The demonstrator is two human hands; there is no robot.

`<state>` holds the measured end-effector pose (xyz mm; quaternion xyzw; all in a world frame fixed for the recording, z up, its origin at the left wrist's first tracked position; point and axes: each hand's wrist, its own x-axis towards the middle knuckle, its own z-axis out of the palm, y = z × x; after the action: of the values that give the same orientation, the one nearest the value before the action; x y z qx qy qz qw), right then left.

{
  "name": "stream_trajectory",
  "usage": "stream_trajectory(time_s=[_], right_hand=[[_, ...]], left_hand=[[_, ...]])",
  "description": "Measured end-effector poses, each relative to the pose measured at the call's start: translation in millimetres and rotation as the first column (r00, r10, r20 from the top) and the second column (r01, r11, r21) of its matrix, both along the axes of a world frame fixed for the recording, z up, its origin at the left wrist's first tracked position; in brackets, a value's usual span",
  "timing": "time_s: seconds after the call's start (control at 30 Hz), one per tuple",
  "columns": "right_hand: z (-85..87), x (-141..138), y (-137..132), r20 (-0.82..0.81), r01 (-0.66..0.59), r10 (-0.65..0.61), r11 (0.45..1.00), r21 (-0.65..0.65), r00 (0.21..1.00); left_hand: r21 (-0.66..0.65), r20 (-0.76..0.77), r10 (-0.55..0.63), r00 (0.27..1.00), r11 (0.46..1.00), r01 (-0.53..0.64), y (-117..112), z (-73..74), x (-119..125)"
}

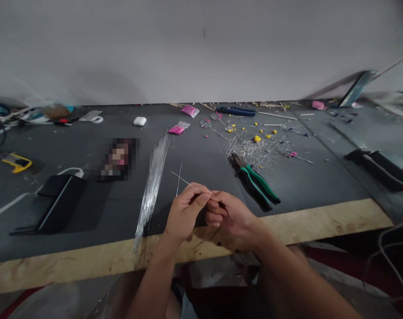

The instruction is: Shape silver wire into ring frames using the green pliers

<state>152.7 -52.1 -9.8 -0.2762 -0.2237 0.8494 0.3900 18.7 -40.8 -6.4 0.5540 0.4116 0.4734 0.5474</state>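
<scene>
My left hand (188, 208) pinches a thin metal wire (184, 180) whose free end points up and to the left. Against it, my right hand (231, 210) is closed, thumb and forefinger meeting the left fingertips at the wire's near end. What part of the wire lies inside the fingers is hidden. Just beyond the left hand another short wire (179, 177) lies on the dark table. A bundle of long straight wires (153, 181) rests to the left. Pliers with green and black handles (254, 181) lie to the right of my hands.
Behind the pliers spreads a pile of cut wire bits (254, 150) with yellow pieces. Pink packets (179, 128), a blue-handled tool (236, 111) and a white earphone case (139, 121) sit farther back. A black stand-like object (56, 206) stands left. A wooden strip (307, 223) edges the table.
</scene>
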Motion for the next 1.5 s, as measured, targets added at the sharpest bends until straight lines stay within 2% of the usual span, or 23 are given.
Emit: stream_trajectory(time_s=[0.03,0.1,0.23,0.3,0.4,0.5,0.7,0.77,0.83,0.9,0.97,1.07,1.17,1.3,1.5], right_hand=[[0.1,0,-1,-0.030,-0.021,0.021,1.000,-0.008,0.999],[0.1,0,-1,0.017,0.014,-0.015,0.999,0.041,1.000],[0.5,-1,1,0.261,0.165,-0.228,0.956,0.242,0.938],[1.1,-2,2,0.314,0.183,-0.270,0.943,0.279,0.910],[2.1,-1,2,0.302,0.183,-0.255,0.952,0.246,0.918],[2.3,1,2,0.222,0.154,-0.183,0.978,0.142,0.958],[2.1,5,1,0.012,-0.002,0.003,0.999,-0.052,1.000],[2.3,5,0,0.018,-0.013,0.014,0.998,-0.067,1.000],[2.0,3,0,0.120,0.050,-0.053,0.998,0.022,0.991],[1.1,1,0,0.288,0.125,-0.183,0.970,0.208,0.940],[0.0,-1,1,0.429,0.133,-0.303,0.915,0.381,0.851],[-1.5,-2,2,0.532,0.090,-0.397,0.855,0.512,0.748],[-2.1,-1,0,0.593,0.048,-0.458,0.816,0.576,0.662],[-1.7,-1,-3,0.641,0.024,-0.514,0.791,0.612,0.570],[0.9,0,-4,0.679,-0.027,-0.500,0.795,0.606,0.538]], left_hand=[[0.029,0.004,-0.018,1.000,0.999,0.018,0,0.9,-1],[0.013,0.046,-0.021,0.999,1.000,0.020,-1,0.9,-2],[-0.193,0.175,0.093,0.980,0.979,-0.059,-3,-5.1,6],[-0.259,0.235,0.142,0.961,0.963,-0.079,-4,-8.5,11],[-0.282,0.278,0.152,0.949,0.957,-0.071,-5,-11.6,15],[-0.272,0.257,0.119,0.959,0.961,-0.046,-5,-12.5,15],[-0.101,0.203,0.048,0.978,0.994,-0.028,-4,-11.9,11],[-0.145,0.248,0.043,0.968,0.989,-0.007,-5,-10.7,12],[-0.258,0.339,0.075,0.938,0.966,0.016,-7,-8.8,17],[-0.368,0.423,0.118,0.898,0.929,0.051,-7,-6.3,22],[-0.429,0.476,0.152,0.866,0.900,0.078,-6,-3.6,26],[-0.464,0.524,0.182,0.832,0.880,0.099,-5,-0.9,27],[-0.483,0.528,0.189,0.828,0.869,0.109,-4,-0.2,26],[-0.478,0.476,0.176,0.862,0.874,0.086,-4,1.4,23],[-0.458,0.378,0.147,0.914,0.888,0.046,-3,2.5,17]])
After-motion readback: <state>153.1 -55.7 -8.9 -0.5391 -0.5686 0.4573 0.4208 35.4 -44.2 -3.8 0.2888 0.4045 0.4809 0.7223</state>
